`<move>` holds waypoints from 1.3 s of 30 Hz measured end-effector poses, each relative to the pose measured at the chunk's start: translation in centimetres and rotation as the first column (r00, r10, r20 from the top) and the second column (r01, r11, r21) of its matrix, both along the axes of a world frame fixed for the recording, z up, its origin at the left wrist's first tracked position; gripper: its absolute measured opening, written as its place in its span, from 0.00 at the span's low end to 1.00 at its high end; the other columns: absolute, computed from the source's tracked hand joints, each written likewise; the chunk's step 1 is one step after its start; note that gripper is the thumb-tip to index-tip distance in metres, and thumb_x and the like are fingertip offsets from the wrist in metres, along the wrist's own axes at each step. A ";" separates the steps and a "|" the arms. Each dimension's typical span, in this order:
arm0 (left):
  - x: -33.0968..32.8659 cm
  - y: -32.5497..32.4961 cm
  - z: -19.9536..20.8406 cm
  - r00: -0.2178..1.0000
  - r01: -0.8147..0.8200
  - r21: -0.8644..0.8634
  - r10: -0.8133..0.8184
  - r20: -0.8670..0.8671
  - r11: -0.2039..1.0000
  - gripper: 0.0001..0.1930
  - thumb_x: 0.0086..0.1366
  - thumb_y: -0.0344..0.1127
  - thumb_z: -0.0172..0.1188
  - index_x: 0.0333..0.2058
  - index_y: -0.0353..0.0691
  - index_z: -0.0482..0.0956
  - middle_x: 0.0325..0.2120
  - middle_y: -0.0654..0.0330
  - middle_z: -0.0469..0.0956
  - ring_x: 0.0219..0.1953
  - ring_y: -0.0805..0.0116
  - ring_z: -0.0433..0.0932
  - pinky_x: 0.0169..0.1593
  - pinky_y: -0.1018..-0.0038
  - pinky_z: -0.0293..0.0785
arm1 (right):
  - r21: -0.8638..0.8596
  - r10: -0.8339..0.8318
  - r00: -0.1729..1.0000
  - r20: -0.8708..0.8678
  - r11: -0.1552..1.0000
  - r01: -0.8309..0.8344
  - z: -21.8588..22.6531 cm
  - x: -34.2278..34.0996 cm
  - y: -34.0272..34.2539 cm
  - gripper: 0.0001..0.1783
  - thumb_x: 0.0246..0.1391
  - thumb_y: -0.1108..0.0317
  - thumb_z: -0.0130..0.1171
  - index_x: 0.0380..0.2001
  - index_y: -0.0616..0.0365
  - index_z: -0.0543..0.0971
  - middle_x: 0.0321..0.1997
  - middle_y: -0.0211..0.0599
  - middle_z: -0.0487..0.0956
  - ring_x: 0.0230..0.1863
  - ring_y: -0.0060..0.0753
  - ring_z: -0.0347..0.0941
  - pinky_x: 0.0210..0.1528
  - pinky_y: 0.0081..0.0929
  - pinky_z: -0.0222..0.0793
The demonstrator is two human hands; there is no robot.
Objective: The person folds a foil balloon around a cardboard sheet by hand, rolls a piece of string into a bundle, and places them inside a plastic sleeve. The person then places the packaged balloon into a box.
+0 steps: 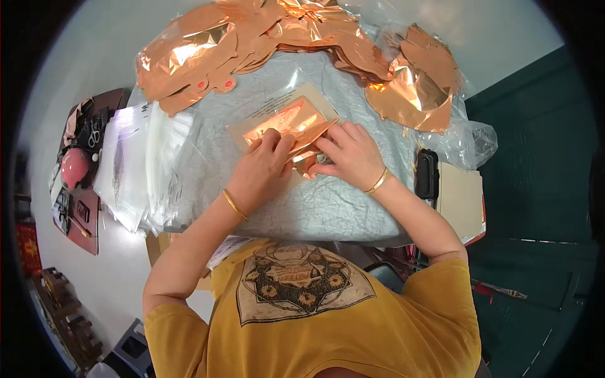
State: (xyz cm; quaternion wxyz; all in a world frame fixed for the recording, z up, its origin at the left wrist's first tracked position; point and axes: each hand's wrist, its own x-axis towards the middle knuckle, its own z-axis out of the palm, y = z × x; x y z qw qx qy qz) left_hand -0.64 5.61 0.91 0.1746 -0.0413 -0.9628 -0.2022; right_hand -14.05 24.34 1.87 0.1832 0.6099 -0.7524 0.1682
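A folded copper-coloured foil balloon [293, 121] lies in the middle of the covered table, its shiny face crinkled. My left hand [263, 165] presses on its near left edge with bent fingers. At its right side my right hand [353, 153] pinches a raised fold, with the thumb stretched toward the left hand. Part of the balloon's near end is hidden between the hands. Under it lies a beige card [322, 101] with printed lines, which seems to be in a clear bag.
Flat foil balloons [189, 53] pile along the far edge, and more [419, 88] lie far right. A stack of clear plastic bags [142, 160] fans out at left. On the right sit a black case [426, 174] and a clear bag [469, 143]. A side table [82, 211] holds scissors.
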 end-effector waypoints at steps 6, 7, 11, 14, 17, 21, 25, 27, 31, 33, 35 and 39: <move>0.1 0.1 0.4 1.000 0.000 0.014 -0.001 0.004 1.000 0.25 0.52 0.31 0.63 0.50 0.38 0.67 0.39 0.52 0.70 0.43 0.53 0.75 0.50 0.62 0.75 | -0.001 0.054 0.989 -0.136 0.998 -0.055 -0.4 -0.7 -0.5 0.18 0.39 0.54 0.69 0.33 0.49 0.78 0.39 0.26 0.72 0.40 0.31 0.69 0.40 0.30 0.68; 0.0 0.2 0.5 1.000 -0.004 0.018 0.003 0.019 1.000 0.26 0.51 0.31 0.63 0.50 0.38 0.67 0.39 0.52 0.70 0.43 0.53 0.75 0.50 0.62 0.75 | 0.000 0.057 0.989 -0.135 0.998 -0.057 -0.8 -0.9 -0.5 0.18 0.39 0.54 0.69 0.33 0.49 0.78 0.39 0.26 0.72 0.40 0.31 0.69 0.40 0.30 0.68; -0.1 0.3 0.4 1.000 0.005 -0.011 -0.005 0.017 1.000 0.29 0.50 0.32 0.64 0.52 0.38 0.67 0.40 0.52 0.70 0.44 0.52 0.75 0.51 0.62 0.75 | 0.028 0.090 0.939 -0.333 0.996 -0.086 -1.4 -1.5 -0.7 0.09 0.44 0.63 0.63 0.31 0.49 0.77 0.35 0.25 0.71 0.36 0.28 0.68 0.37 0.26 0.66; -0.2 0.1 -0.5 1.000 -0.024 -0.055 0.025 0.007 0.998 0.30 0.50 0.33 0.65 0.52 0.38 0.66 0.40 0.51 0.70 0.45 0.53 0.75 0.52 0.61 0.74 | -0.031 0.096 0.925 -0.368 0.993 -0.115 -1.3 -1.6 -1.4 0.07 0.44 0.66 0.60 0.29 0.49 0.76 0.32 0.25 0.70 0.35 0.27 0.68 0.36 0.26 0.66; 0.0 0.5 0.5 0.998 -0.050 0.054 0.048 0.030 0.997 0.28 0.53 0.35 0.64 0.52 0.37 0.66 0.40 0.50 0.71 0.43 0.52 0.76 0.49 0.61 0.76 | -0.050 0.090 0.930 -0.356 0.992 -0.116 -0.9 -1.6 -1.9 0.06 0.44 0.66 0.59 0.28 0.49 0.75 0.31 0.25 0.69 0.34 0.28 0.67 0.35 0.26 0.65; -0.1 1.0 1.4 0.986 -0.130 0.084 0.120 0.116 0.988 0.21 0.57 0.36 0.63 0.47 0.38 0.67 0.38 0.51 0.72 0.41 0.51 0.78 0.46 0.61 0.77 | -0.063 0.086 0.932 -0.351 0.991 -0.115 -0.6 -1.5 -2.3 0.06 0.44 0.66 0.59 0.27 0.49 0.74 0.30 0.26 0.69 0.34 0.28 0.67 0.35 0.27 0.66; -0.7 1.2 -0.3 0.987 -0.163 -0.015 0.164 0.007 0.986 0.12 0.60 0.35 0.60 0.39 0.40 0.68 0.33 0.55 0.74 0.37 0.55 0.79 0.43 0.62 0.77 | -0.091 0.073 0.938 -0.339 0.990 -0.110 -0.9 -1.4 -2.1 0.08 0.42 0.65 0.61 0.28 0.49 0.74 0.30 0.26 0.69 0.34 0.28 0.67 0.34 0.27 0.65; -0.9 1.2 -0.6 0.987 -0.156 -0.063 0.153 -0.056 0.986 0.10 0.60 0.33 0.60 0.37 0.40 0.68 0.31 0.57 0.74 0.37 0.57 0.79 0.42 0.63 0.77 | -0.081 0.070 0.970 -0.233 0.992 -0.092 -0.8 -1.1 -1.5 0.10 0.42 0.66 0.65 0.29 0.51 0.75 0.33 0.28 0.72 0.35 0.32 0.69 0.36 0.29 0.68; -0.8 1.0 -0.8 0.987 -0.105 -0.078 0.094 -0.131 0.991 0.10 0.59 0.30 0.58 0.37 0.41 0.69 0.29 0.57 0.73 0.33 0.55 0.78 0.38 0.63 0.77 | -0.183 0.013 1.000 0.000 0.983 -0.013 -0.4 -0.9 1.2 0.11 0.44 0.68 0.67 0.32 0.54 0.76 0.36 0.32 0.74 0.36 0.37 0.71 0.38 0.31 0.70; -0.8 1.0 -0.8 0.988 -0.098 -0.096 0.085 -0.127 0.991 0.10 0.58 0.30 0.57 0.38 0.42 0.69 0.29 0.58 0.73 0.33 0.58 0.78 0.38 0.65 0.75 | -0.137 -0.120 0.966 0.230 0.979 0.154 -1.1 -1.1 2.9 0.11 0.48 0.70 0.66 0.35 0.55 0.77 0.38 0.35 0.76 0.38 0.41 0.72 0.41 0.33 0.71; -0.9 1.1 -0.7 0.991 -0.102 -0.102 0.093 -0.092 0.989 0.11 0.58 0.30 0.58 0.39 0.42 0.69 0.29 0.57 0.73 0.34 0.57 0.78 0.39 0.64 0.76 | -0.116 -0.099 0.970 0.224 0.985 0.128 -1.5 -1.3 3.0 0.10 0.48 0.70 0.66 0.35 0.55 0.78 0.37 0.35 0.76 0.38 0.42 0.72 0.41 0.34 0.71; -0.9 1.3 0.0 0.990 -0.098 -0.033 0.094 -0.105 0.995 0.08 0.59 0.29 0.58 0.37 0.41 0.69 0.30 0.55 0.74 0.32 0.51 0.79 0.36 0.60 0.78 | -0.045 -0.066 0.971 0.231 0.996 0.078 -2.1 -0.8 1.8 0.10 0.48 0.70 0.66 0.36 0.55 0.79 0.37 0.34 0.76 0.39 0.43 0.73 0.43 0.36 0.72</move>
